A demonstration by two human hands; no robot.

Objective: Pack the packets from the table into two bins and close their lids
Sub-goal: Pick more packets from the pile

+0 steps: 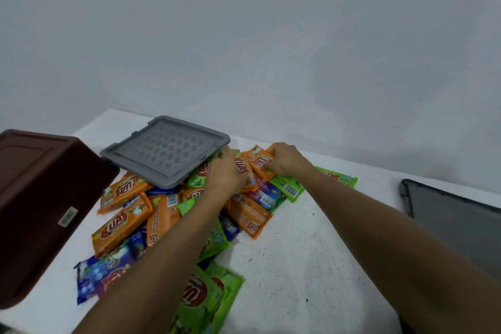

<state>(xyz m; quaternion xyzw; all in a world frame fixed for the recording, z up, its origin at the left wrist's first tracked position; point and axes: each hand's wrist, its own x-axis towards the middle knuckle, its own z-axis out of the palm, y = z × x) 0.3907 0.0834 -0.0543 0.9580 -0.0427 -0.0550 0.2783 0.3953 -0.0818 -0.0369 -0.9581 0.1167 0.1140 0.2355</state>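
Nearest you, a green foil packet [206,298] ends the heap of orange, green and blue snack packets [127,222] on the white speckled desk [298,252]. This looks like the gathering step. Your right hand [284,161] curls its fingers on an orange foil packet [260,161] at the far end. Your left hand [225,171] covers the packets beside it, its grip unclear. Next comes a lift into the brown plastic bin [40,198] on the left. The flat grey plastic lid [165,152] rests on the heap.

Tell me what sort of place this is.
Probably a plain indoor packing station: a white table against a bare grey wall, a heap of snack packets, plus a brown bin and a grey lid.
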